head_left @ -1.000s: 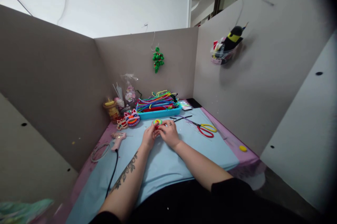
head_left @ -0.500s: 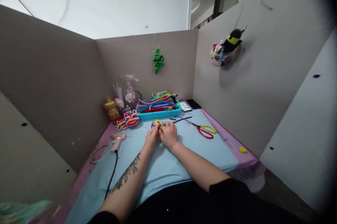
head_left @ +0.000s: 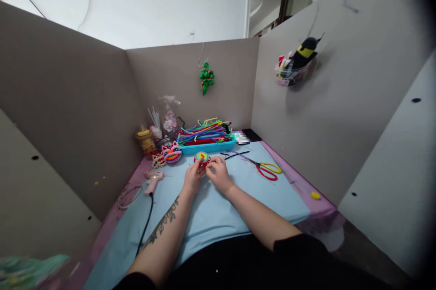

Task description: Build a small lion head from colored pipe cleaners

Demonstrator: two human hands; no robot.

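My left hand (head_left: 191,177) and my right hand (head_left: 219,174) meet over the pale blue mat (head_left: 211,212), fingers pinched together. Between the fingertips they hold a small round coiled piece (head_left: 201,158) in pink, green, yellow and red, tilted up toward me. A thin red strand runs from it into my fingers. Behind it stands a blue tray of coloured pipe cleaners (head_left: 204,137).
Red and yellow scissors (head_left: 267,169) and a black pipe cleaner (head_left: 235,154) lie right of my hands. A pink glue gun (head_left: 152,178) with black cord, a wire ring (head_left: 129,196), finished lion-face pieces (head_left: 169,154) and jars (head_left: 146,141) sit left. Grey partition walls surround the desk.
The coiled piece has been turned up on edge so its face shows more. Both hands shifted slightly, staying pinched on it.
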